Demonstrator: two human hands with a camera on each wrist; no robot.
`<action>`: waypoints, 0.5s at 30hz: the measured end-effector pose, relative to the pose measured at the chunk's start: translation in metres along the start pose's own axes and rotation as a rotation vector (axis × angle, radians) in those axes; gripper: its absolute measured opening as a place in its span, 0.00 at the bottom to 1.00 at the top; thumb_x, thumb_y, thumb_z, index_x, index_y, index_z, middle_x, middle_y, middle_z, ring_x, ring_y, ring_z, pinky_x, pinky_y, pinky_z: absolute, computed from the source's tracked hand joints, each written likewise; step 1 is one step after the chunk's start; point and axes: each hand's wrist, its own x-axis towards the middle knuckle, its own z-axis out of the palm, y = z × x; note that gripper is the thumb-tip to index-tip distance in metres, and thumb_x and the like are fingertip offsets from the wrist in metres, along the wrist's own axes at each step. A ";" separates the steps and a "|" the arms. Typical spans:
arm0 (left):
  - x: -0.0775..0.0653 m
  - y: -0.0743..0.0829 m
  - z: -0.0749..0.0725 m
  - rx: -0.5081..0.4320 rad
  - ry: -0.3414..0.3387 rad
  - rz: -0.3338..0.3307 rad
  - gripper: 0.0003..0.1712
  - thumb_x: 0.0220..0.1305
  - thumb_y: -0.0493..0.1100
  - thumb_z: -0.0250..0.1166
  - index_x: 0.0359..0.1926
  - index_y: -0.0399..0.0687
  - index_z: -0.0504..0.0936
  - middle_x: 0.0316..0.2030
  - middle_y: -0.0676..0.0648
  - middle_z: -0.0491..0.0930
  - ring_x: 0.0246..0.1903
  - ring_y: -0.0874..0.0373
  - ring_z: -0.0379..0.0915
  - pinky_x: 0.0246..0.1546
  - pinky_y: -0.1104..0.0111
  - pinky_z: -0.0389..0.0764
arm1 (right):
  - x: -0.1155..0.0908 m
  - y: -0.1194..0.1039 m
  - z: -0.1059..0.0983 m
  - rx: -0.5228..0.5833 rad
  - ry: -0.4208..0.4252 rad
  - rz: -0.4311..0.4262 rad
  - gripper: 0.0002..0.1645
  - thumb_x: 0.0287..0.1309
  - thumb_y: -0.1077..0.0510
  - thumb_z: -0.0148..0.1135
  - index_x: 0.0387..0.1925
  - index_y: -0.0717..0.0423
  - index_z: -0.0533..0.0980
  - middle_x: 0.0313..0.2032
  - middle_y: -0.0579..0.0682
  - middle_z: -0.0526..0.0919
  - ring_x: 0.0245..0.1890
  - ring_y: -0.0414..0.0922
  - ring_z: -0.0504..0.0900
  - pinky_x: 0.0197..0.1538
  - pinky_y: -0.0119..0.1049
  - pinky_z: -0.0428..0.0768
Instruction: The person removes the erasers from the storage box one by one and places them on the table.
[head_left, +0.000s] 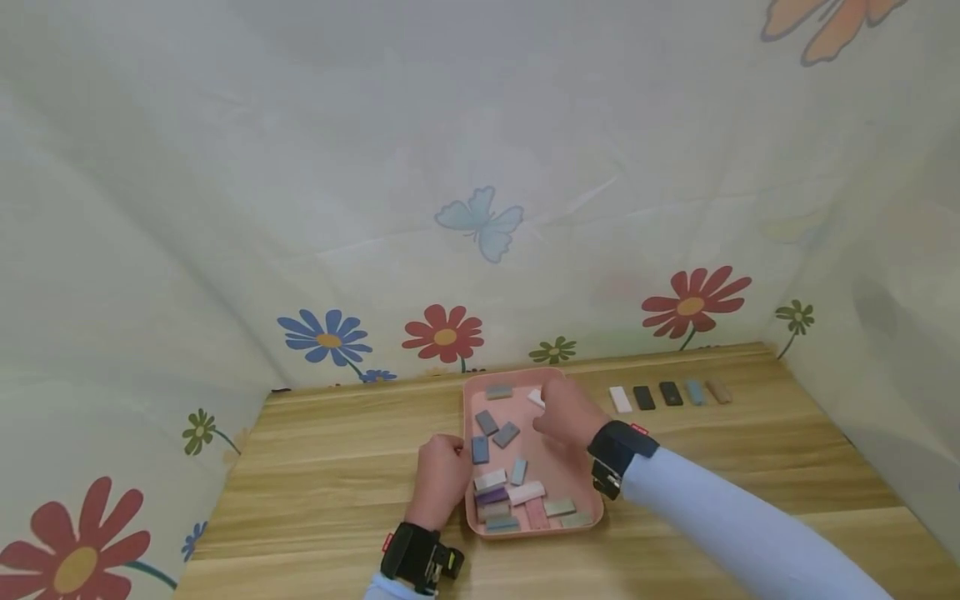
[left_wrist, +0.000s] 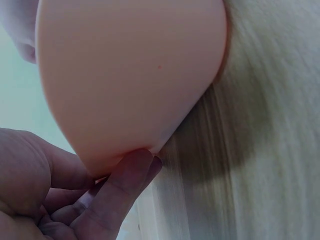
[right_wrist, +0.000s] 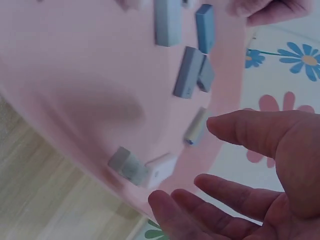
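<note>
A pink tray (head_left: 558, 458) holds several small rectangular blocks in white, grey, blue, purple, pink and green. At its left wall my left hand (head_left: 442, 475) pinches the edge between thumb and fingers, as the left wrist view shows. My right hand (head_left: 572, 414) hovers over the tray's far right part, thumb and fingers spread apart with nothing between them. Below those fingers, in the right wrist view, a grey-green block (right_wrist: 129, 166) lies against a white block (right_wrist: 161, 170). A beige block (right_wrist: 196, 126) lies near the thumb tip.
To the right of the tray, a row of several blocks stands on the wooden table (head_left: 337, 450): a white block (head_left: 620, 399), two black ones, a blue block (head_left: 696, 392) and a brown block (head_left: 718, 392). A flowered cloth wall (head_left: 375, 208) closes off the back and sides.
</note>
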 end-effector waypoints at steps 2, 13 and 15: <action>0.000 -0.001 0.000 -0.003 0.000 0.001 0.11 0.59 0.37 0.57 0.33 0.38 0.85 0.24 0.48 0.81 0.17 0.62 0.73 0.15 0.70 0.71 | 0.001 0.001 0.008 0.070 0.000 0.044 0.22 0.53 0.61 0.64 0.52 0.46 0.76 0.37 0.49 0.83 0.32 0.42 0.78 0.33 0.33 0.75; 0.002 -0.002 -0.001 -0.033 -0.014 -0.015 0.12 0.59 0.38 0.56 0.33 0.39 0.85 0.22 0.48 0.80 0.15 0.62 0.73 0.14 0.69 0.71 | 0.005 -0.016 0.017 0.044 0.031 0.119 0.18 0.54 0.65 0.60 0.48 0.56 0.79 0.46 0.51 0.82 0.41 0.43 0.76 0.42 0.36 0.76; 0.003 -0.002 -0.002 -0.036 -0.018 -0.012 0.12 0.59 0.38 0.56 0.33 0.39 0.85 0.21 0.48 0.80 0.15 0.62 0.72 0.14 0.69 0.71 | 0.007 -0.015 0.019 -0.012 0.018 0.127 0.17 0.54 0.65 0.59 0.48 0.57 0.79 0.46 0.52 0.82 0.41 0.44 0.76 0.42 0.37 0.75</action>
